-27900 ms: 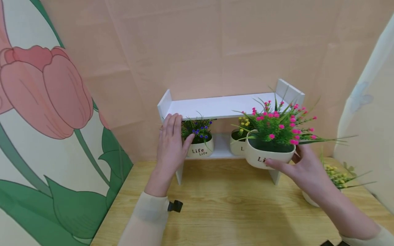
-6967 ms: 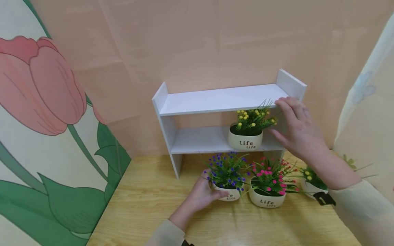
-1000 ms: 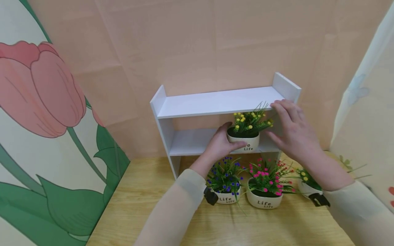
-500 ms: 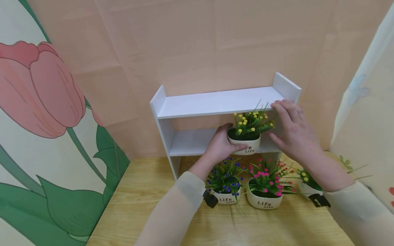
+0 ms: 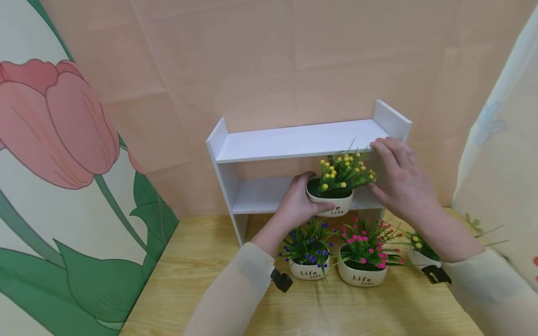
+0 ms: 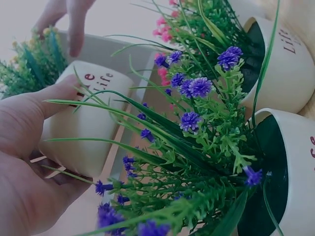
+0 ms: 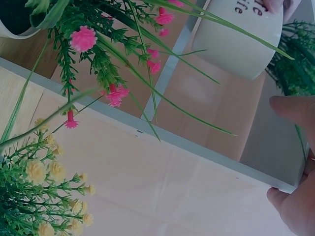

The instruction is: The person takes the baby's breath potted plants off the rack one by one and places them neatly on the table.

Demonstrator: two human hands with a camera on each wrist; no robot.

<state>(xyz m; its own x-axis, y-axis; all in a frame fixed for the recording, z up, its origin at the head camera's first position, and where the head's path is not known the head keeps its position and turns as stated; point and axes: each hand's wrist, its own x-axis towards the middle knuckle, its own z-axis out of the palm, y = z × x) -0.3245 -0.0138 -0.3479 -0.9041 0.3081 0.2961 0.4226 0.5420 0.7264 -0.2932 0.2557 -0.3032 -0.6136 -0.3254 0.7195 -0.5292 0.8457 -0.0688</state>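
Note:
My left hand [image 5: 296,203] grips a white oval pot of yellow flowers [image 5: 332,205], thumb across its "Life" lettering. The pot tilts a little and hangs in front of the middle board of a white two-tier shelf [image 5: 260,193]. My right hand [image 5: 405,179] holds the shelf's right front corner, fingers over the upper board and thumb below it. In the right wrist view its thumb [image 7: 290,108] lies inside the side panel. Below the held pot, a pot of purple-blue flowers [image 5: 308,270] and a pot of pink flowers [image 5: 362,275] stand side by side on the table.
Another yellow-flowered pot [image 5: 420,256] stands at the right, partly behind my right forearm. The wooden table [image 5: 189,280] runs up to a beige cloth backdrop [image 5: 252,60]. A wall with a painted tulip [image 5: 80,126] rises at the left.
Earlier, the pink and purple-blue pots came off the shelf onto the table. Over the last second, my left hand has drawn the yellow-flowered pot forward and slightly down. My right hand stays put.

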